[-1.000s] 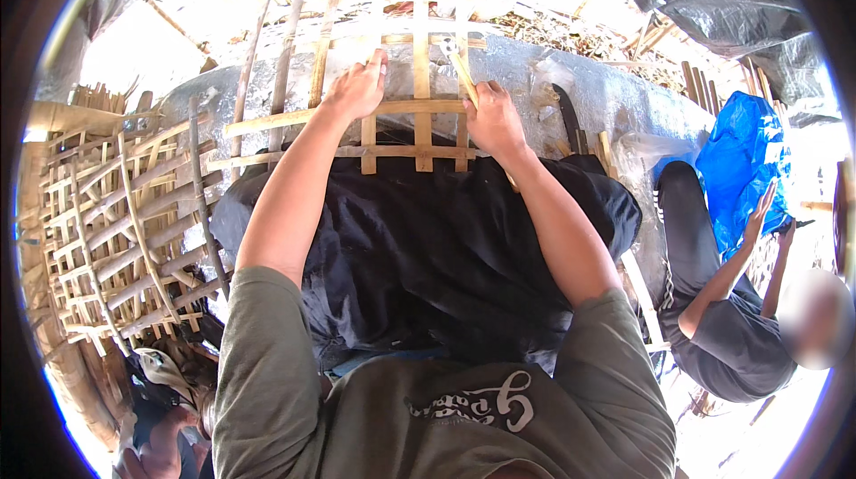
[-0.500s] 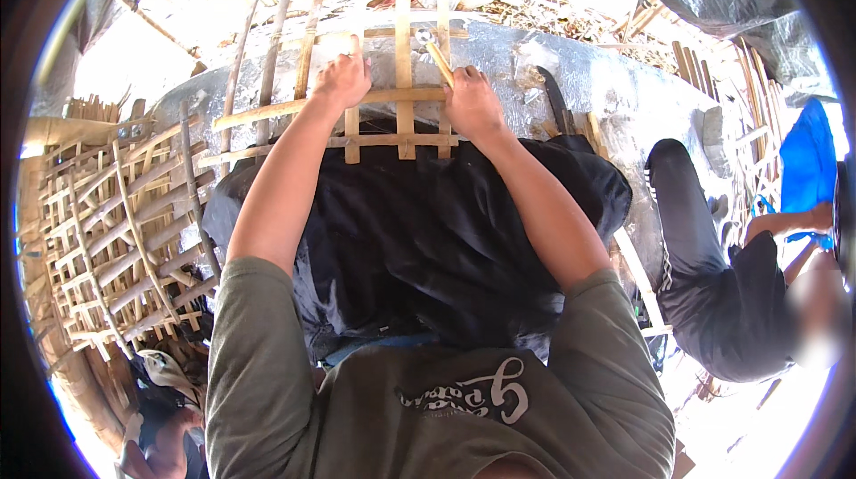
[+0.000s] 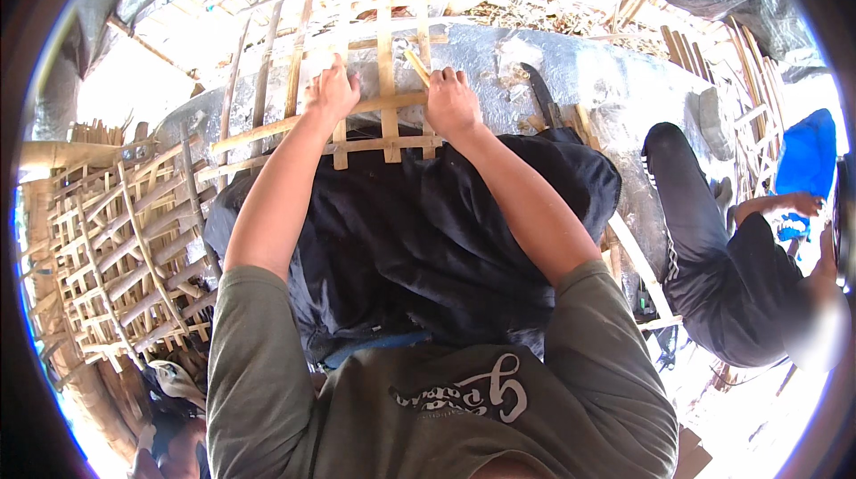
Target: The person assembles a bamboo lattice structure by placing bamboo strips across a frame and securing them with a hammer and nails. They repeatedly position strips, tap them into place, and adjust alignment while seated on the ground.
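Observation:
A lattice of flat bamboo strips (image 3: 385, 78) lies across my lap on a black cloth (image 3: 419, 229), reaching away from me. My left hand (image 3: 332, 94) presses down on a cross strip of the lattice, fingers curled over it. My right hand (image 3: 451, 103) grips the same cross strip a little to the right, with a short loose bamboo strip (image 3: 416, 65) sticking up between its fingers.
A large knife (image 3: 542, 94) lies on the grey sheet (image 3: 606, 87) beyond my right arm. Stacked finished bamboo lattices (image 3: 116, 238) stand at my left. Another person in black (image 3: 722, 256) crouches at right near a blue bag (image 3: 807, 163). Loose bamboo strips (image 3: 695, 42) lie behind.
The view has shifted, so the lattice and my hands sit lower and more to the left. My hands stay on the cross strip. The person at right has leaned further over.

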Available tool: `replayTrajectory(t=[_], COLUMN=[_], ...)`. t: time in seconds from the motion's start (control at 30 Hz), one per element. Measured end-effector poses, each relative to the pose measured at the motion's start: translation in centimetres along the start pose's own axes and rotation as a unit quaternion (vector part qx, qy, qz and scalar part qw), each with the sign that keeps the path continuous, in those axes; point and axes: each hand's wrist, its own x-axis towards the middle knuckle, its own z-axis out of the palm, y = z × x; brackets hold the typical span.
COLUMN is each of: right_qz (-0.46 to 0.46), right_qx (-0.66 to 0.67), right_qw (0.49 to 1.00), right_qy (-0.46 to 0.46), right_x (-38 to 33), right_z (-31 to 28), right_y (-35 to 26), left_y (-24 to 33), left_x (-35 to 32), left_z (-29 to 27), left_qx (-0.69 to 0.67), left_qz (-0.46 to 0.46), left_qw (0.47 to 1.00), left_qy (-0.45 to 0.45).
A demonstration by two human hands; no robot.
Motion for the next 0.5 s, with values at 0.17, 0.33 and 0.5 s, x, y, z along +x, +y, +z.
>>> replayTrajectory(t=[0.17,0.33,0.5], right_qz=[-0.004,-0.018,-0.031], right_qx=[-0.030,-0.017,-0.023], right_qw=[1.000,1.000,0.999], right_qy=[0.007,0.016,0.028], right_x=[0.0,0.0,-0.2], right_z=[0.1,-0.1,0.3], right_y=[-0.2,-0.3,0.1], left_y=[-0.2,-3.8,-7.3], left_x=[-0.5,-1.8,-5.5], left_z=[-2.0,-3.7,-7.4], left_qx=[0.131,0.078,0.075], left_qz=[-0.001,0.090,0.187], left_qw=[0.991,0.993,0.974], left_qy=[0.020,0.016,-0.102])
